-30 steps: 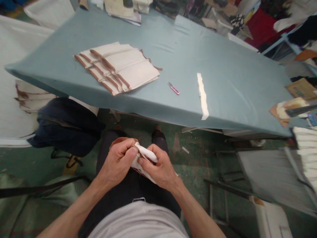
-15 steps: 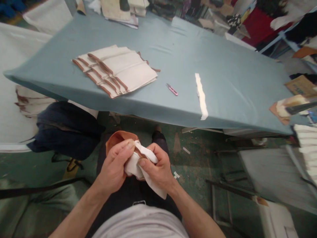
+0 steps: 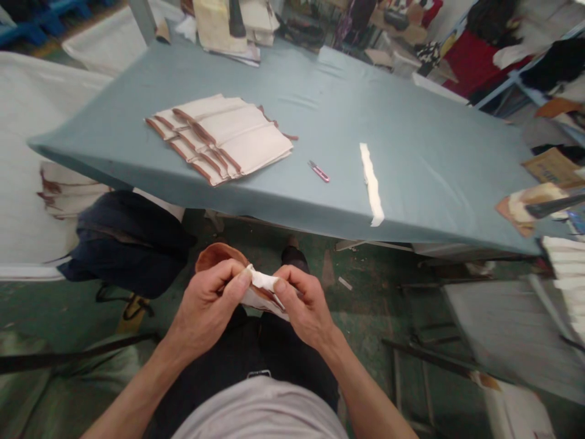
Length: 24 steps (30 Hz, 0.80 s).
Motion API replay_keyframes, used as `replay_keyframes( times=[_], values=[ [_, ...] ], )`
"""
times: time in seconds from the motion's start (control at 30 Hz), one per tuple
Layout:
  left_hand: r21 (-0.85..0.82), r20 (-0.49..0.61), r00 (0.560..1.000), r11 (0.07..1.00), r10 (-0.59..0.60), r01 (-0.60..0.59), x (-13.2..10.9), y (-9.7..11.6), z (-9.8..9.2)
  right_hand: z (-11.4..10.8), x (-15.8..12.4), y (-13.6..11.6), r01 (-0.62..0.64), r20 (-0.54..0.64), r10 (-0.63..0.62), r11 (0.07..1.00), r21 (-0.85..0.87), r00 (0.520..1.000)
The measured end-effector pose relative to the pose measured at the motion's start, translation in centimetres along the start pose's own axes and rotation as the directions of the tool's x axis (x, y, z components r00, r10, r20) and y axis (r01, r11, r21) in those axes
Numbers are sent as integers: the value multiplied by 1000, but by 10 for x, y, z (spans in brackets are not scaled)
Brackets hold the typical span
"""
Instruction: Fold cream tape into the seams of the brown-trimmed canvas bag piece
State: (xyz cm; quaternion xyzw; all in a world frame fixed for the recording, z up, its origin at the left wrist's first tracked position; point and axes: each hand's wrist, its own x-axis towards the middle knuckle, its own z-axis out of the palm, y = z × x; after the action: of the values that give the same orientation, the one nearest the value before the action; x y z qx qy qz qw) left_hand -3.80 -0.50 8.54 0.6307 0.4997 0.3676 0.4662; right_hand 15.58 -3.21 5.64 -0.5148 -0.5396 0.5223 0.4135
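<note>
A white fabric piece with brown edging (image 3: 264, 297) is stretched between my two hands above my lap. My left hand (image 3: 208, 302) pinches its upper left edge between thumb and fingers. Its upper right edge is gripped by my right hand (image 3: 304, 305), thumb on top. A rounded orange-brown part (image 3: 222, 253) shows just behind my left hand. On the blue-green table (image 3: 329, 116) lie a stack of cream fabric pieces with brown trim (image 3: 237, 134), small pink-handled snips (image 3: 320, 172) and a wavy cream strip (image 3: 372, 186).
A dark blue cloth bundle (image 3: 128, 241) rests at the left below the table edge, beside more cream pieces (image 3: 68, 189). Papers (image 3: 223, 36) lie at the table's back left. A brown and cream object (image 3: 523, 207) is at its right end.
My hands have turned the fabric, and its upper edge is now pulled between both thumbs. The hanging flap under my right hand no longer shows. The view has shifted slightly.
</note>
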Motion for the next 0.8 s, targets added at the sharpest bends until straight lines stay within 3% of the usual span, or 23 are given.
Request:
replay_keyframes(
  times=[0.2, 0.33, 0.4, 0.63, 0.8],
  values=[
    [-43, 103, 990, 995, 98, -94, -1, 3, -2, -3, 1, -16, -104, 125, 96, 992, 65, 988],
    [-29, 166, 974, 988, 151, -148, -3, 3, -4, -7, 8, -34, -74, 140, 79, 996, -43, 987],
    [-17, 178, 970, 986, 165, -165, -4, 3, -5, -9, 12, -39, -123, 174, 133, 990, -67, 976],
    [16, 143, 973, 983, 179, -183, -6, 5, -8, -13, 18, -44, -433, 383, 333, 876, 212, 862],
    [50, 180, 962, 974, 207, -220, -6, 2, -7, -22, 27, -47, -568, 542, 405, 805, 170, 737]
  ],
)
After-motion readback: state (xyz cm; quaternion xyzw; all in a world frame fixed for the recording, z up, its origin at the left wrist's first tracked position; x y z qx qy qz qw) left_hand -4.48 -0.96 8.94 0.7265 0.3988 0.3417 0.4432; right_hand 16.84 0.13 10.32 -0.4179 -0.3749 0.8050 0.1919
